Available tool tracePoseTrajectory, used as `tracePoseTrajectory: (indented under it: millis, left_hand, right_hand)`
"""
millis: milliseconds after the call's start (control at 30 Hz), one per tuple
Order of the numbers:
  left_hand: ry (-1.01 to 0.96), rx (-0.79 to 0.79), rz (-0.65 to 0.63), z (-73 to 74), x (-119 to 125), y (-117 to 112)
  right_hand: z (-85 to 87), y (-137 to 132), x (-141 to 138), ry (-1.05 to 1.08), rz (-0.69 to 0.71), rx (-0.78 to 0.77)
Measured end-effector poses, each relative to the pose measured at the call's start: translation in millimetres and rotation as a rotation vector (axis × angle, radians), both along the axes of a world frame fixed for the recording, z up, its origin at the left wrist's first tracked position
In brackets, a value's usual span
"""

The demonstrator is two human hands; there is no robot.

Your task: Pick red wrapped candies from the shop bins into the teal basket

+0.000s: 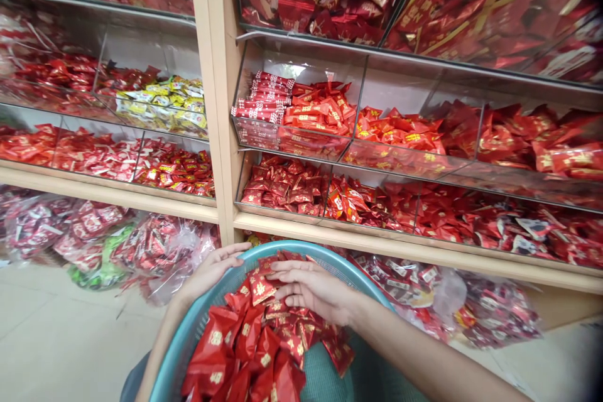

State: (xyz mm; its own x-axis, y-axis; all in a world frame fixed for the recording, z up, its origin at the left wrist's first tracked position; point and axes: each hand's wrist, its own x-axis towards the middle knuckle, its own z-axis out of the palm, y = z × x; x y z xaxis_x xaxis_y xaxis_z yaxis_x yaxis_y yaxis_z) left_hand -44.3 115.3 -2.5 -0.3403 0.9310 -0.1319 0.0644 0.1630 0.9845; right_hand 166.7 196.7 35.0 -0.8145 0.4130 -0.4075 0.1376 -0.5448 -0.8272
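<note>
A teal plastic basket (175,340) with perforated sides stands in front of me, holding many red candy packets (214,345) printed in gold. My left hand (214,271) grips the basket's far left rim, its fingers laid over the edge. Inside the basket, my right hand (313,292) lies palm inward against smaller red packets (292,330), fingers stretched and slightly apart. It touches the packets, but no firm hold on any of them shows. Part of the basket's bare floor is visible beneath my right forearm.
Wooden shelves (219,107) carry clear divided bins of red-wrapped candies (294,185). Yellow-wrapped candies (164,100) fill a bin on the left. Plastic bags of sweets (155,248) lie on the tiled floor (42,333) under the left shelf, with more bags (499,308) at right.
</note>
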Motion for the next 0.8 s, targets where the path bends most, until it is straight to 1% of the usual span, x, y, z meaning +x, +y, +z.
tracePoseTrajectory:
  millis: [100,200,333,500,600,700,733,767,800]
  left_hand:
    - [0.005,-0.008,-0.005,-0.7,0,0]
    - [0.014,-0.016,-0.003,-0.6,0,0]
    - [0.018,0.004,-0.007,-0.8,-1,-1]
    - [0.009,0.015,-0.006,-3.3,-3,-1]
    - [0.015,0.021,0.0,-3.5,-3,0]
    - [0.003,0.021,-0.006,-2.8,-3,0]
    - [-0.004,0.02,-0.008,-2.5,-2,-1]
    - [-0.011,0.015,-0.011,-2.2,-2,-1]
    - [-0.017,0.007,-0.012,-1.8,-2,-1]
  right_hand:
    - [-1.8,2,-2,0.02,-0.003,-0.076]
    - [-5.1,3,-5,0.036,0.004,-0.105]
    - [-4.2,6,-7,0.012,0.03,-0.086]
    - [4.4,10,-7,-0.093,0.114,-0.005]
    - [6.8,11,-7,-0.172,0.19,0.12]
    - [5.2,11,-10,-0.262,0.311,0.324]
    - [4.4,10,-11,-0.295,0.347,0.435]
    - [3.9,9,-11,-0.328,0.37,0.584]
    - [3.8,8,-12,-0.362,0.371,0.771]
